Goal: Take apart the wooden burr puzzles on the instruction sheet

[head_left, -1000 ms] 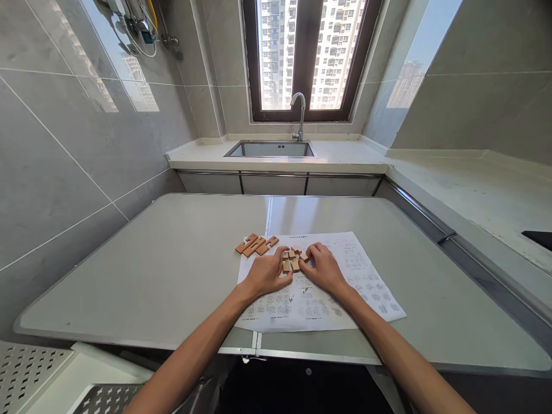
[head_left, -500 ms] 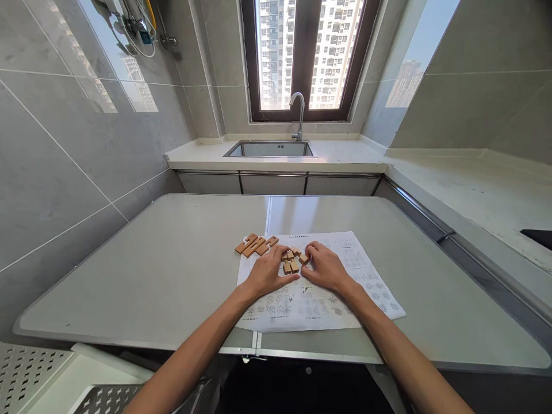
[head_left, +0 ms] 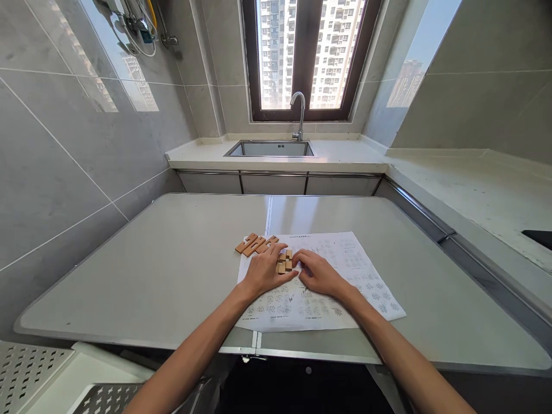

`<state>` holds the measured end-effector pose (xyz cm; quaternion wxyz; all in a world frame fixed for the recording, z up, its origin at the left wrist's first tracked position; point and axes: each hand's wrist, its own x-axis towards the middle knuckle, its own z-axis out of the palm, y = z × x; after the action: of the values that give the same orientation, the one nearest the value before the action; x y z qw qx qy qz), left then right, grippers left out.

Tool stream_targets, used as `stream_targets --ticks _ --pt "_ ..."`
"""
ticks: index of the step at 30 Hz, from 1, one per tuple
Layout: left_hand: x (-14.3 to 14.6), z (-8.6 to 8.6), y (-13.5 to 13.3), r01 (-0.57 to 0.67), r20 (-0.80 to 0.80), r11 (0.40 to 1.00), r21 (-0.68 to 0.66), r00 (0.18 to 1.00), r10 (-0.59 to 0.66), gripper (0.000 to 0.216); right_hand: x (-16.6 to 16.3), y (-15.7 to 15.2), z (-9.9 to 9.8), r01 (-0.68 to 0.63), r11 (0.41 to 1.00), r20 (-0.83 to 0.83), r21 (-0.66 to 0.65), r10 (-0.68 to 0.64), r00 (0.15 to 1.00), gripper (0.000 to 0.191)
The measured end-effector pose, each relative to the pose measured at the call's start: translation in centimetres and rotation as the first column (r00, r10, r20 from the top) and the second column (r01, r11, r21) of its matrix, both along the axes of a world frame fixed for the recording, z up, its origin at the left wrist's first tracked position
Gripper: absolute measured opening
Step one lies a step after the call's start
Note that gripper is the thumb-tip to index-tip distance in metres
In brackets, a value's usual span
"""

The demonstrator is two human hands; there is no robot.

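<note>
Head view. Both bare forearms enter from the bottom edge and meet near the middle of a grey table. The left hand and the right hand lie on a printed instruction sheet, palms down, with a small cluster of wooden puzzle pieces between them. The left hand's fingers curl partly round the cluster from its 9 o'clock side, thumb near the 6 o'clock edge; the right hand's fingers are bent and press against the cluster from its 3 o'clock side. Both hands touch the pieces; neither lifts them clear of the sheet, and whether any one piece is firmly pinched cannot be told.

The cluster rests on the sheet near its far left portion. At the cluster's 10 o'clock, just beyond the left hand, a row of loose notched wooden pieces lies across the sheet's far left corner and onto the bare table, apart from both hands.

At 12 o'clock, well apart from the table, a counter carries a steel sink with a curved faucet below a dark-framed window. Grey tiled walls flank both sides.
</note>
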<state>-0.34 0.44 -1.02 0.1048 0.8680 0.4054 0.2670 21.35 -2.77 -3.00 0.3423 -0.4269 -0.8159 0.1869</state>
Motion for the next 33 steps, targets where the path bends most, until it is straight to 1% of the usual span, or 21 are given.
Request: stream_targets --ticks 4,6,8,11,14,18,21,23,25,27,29,30,33 --pt "-0.1 0.2 0.2 -0.02 0.028 0.992 0.123 0.999 0.017 0.051 -0.3 -0.2 0.3 -0.073 0.997 -0.053 0.001 0.073 0.996 0.038" --pt "-0.1 0.2 0.3 -0.027 0.032 0.987 0.157 0.999 0.022 0.048 -0.5 -0.2 0.4 -0.125 0.992 -0.09 -0.009 0.124 0.988 0.04" --pt "-0.2 0.2 0.3 0.014 0.021 0.986 0.165 1.0 -0.017 0.044 -0.6 -0.2 0.4 -0.139 0.989 -0.13 -0.045 0.132 0.983 0.041" --pt "-0.2 0.1 0.4 0.078 -0.013 0.985 0.155 0.997 -0.077 0.031 -0.6 -0.1 0.2 -0.052 0.992 -0.165 -0.111 0.034 0.986 0.035" --pt "-0.2 -0.1 0.4 0.045 -0.03 0.987 0.156 0.999 -0.041 0.019 -0.4 0.1 0.0 0.039 0.993 -0.143 -0.111 -0.055 0.988 0.029" --pt "-0.4 -0.5 0.8 -0.005 -0.035 0.981 0.196 0.999 0.013 0.026 -0.3 -0.1 -0.1 0.073 0.993 -0.095 -0.091 -0.081 0.992 0.027" --pt "-0.6 -0.6 1.0 -0.002 -0.031 0.969 0.247 0.999 0.01 0.033 -0.4 -0.2 0.0 0.076 0.993 -0.069 -0.087 -0.083 0.994 0.027" --pt "-0.6 -0.4 1.0 0.011 -0.022 0.964 0.266 1.0 -0.005 0.032 -0.4 -0.2 0.0 0.076 0.994 -0.065 -0.084 -0.081 0.995 0.026" --pt "-0.5 -0.1 0.7 0.065 -0.017 0.965 0.254 0.998 -0.062 0.026 -0.4 -0.2 -0.1 0.069 0.995 -0.066 -0.071 -0.074 0.995 0.026" --pt "-0.2 0.1 0.2 0.183 -0.029 0.96 0.211 0.983 -0.181 0.023 -0.4 0.0 -0.3 0.059 0.997 -0.071 -0.053 -0.063 0.995 0.025" --pt "0.1 0.1 -0.3 0.307 -0.053 0.939 0.154 0.952 -0.303 0.023 -0.4 0.1 -0.4 0.05 0.998 -0.078 -0.042 -0.053 0.996 0.023" --pt "0.2 0.1 -0.5 0.347 -0.067 0.93 0.125 0.938 -0.341 0.024 -0.4 0.2 -0.5 0.047 0.998 -0.084 -0.039 -0.05 0.995 0.022" --pt "0.4 -0.2 -1.0 0.381 -0.09 0.923 0.047 0.922 -0.376 0.024 -0.4 0.2 -0.6 0.036 0.999 -0.097 -0.04 -0.04 0.994 0.022"
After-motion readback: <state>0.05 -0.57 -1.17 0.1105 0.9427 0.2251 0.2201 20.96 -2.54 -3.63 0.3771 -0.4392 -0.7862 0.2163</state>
